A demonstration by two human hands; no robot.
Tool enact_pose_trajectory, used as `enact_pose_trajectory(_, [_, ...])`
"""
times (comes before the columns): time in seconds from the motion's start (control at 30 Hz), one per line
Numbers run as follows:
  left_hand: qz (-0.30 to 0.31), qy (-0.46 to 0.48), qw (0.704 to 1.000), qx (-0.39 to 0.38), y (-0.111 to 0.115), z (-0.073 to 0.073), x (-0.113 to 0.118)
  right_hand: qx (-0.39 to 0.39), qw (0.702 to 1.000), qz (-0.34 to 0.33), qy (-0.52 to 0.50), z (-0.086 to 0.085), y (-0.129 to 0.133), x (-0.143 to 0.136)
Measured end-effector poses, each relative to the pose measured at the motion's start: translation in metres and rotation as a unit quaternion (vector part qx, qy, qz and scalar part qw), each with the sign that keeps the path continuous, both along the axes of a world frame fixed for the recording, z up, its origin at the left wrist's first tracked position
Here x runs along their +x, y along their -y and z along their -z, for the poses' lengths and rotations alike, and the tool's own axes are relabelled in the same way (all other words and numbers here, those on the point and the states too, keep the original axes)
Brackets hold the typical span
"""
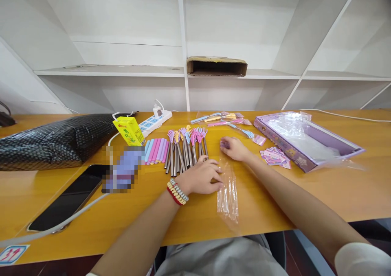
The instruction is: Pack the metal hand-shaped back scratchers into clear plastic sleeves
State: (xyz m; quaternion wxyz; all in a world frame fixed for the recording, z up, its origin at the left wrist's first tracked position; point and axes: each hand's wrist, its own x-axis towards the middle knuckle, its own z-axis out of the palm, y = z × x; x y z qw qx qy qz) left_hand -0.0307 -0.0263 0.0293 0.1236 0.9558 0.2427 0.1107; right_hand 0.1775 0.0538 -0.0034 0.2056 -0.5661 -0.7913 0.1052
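The right hand (234, 148) pinches the clear bag (228, 196), I can't tell if the left hand (202, 176) grips it, and getting it ready seems to need gentle opening.

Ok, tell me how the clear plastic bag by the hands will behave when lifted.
The clear plastic bag will probably flop, since it lies flat and creased on the table. The tabletop shows through it, so it's likely thin and very light. Its glossy shine suggests it may be slippery.
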Motion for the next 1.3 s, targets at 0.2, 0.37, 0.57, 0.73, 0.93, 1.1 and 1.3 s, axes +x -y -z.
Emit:
enact_pose_trajectory(0.2, [-0.026, 0.033, 0.999, 0.011, 0.0, 0.002, 0.006, -0.05, 0.986, -0.058, -0.147, 0.005, 0.026, 0.008])
enact_pose_trajectory(0.37, [-0.079, 0.031, 0.995, 0.06, -0.008, 0.012, 0.005, -0.04, 0.981, -0.082, -0.17, 0.009, 0.037, 0.005])
enact_pose_trajectory(0.57, [-0.058, 0.004, 0.997, 0.052, -0.01, 0.015, 0.002, 0.068, 0.994, -0.069, -0.052, 0.009, 0.035, 0.009])
enact_pose_trajectory(0.73, [-0.035, 0.0, 0.999, 0.037, -0.009, 0.014, 0.002, 0.032, 0.994, -0.067, -0.077, 0.011, 0.032, 0.012])
enact_pose_trajectory(0.93, [-0.095, 0.049, 0.992, 0.073, -0.008, 0.011, 0.007, 0.017, 0.972, -0.032, -0.231, 0.005, 0.038, 0.004])
enact_pose_trajectory(1.1, [-0.214, 0.129, 0.961, 0.123, -0.012, 0.011, 0.006, -0.053, 0.894, -0.075, -0.438, 0.001, 0.042, -0.002])
enact_pose_trajectory(1.3, [-0.178, 0.125, 0.971, 0.096, -0.009, 0.012, 0.007, -0.106, 0.845, -0.089, -0.517, -0.002, 0.042, -0.004])
